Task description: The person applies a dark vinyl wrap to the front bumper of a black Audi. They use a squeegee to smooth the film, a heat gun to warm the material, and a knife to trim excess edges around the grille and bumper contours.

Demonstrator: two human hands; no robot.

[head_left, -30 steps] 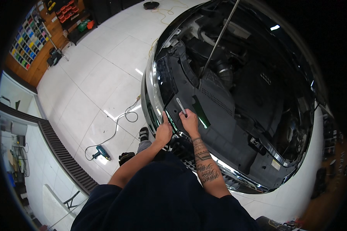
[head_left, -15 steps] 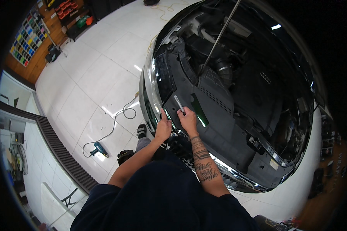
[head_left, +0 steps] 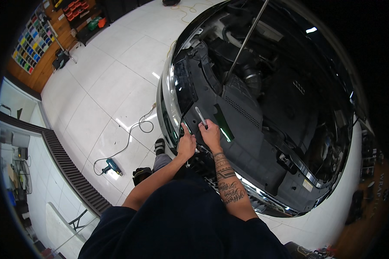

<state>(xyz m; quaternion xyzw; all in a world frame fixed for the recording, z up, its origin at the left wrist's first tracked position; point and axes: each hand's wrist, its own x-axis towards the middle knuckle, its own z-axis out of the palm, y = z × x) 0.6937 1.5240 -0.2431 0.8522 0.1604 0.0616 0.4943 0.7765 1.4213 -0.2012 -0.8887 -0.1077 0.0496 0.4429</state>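
Gripping a slim silver tool point(head_left: 200, 115) over a car's point(head_left: 285, 101) dark front panel point(head_left: 251, 149), the right hand point(head_left: 210, 134) pinches its near end, seemingly to keep the tip free. The left hand point(head_left: 187, 144) extends its index finger beside the panel's edge, any hold unclear. The tool looks straight, shiny.

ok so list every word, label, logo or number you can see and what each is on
I locate text but don't copy words or brands.
Engine cover: pale emblem, not named.
Brown wooden panel, far right: pale lettering, not copied.
Right forearm: tattooed script, not copied.
Black front panel: pale sticker, too small to read.
Slim silver tool in the right hand: any marks too small to read.
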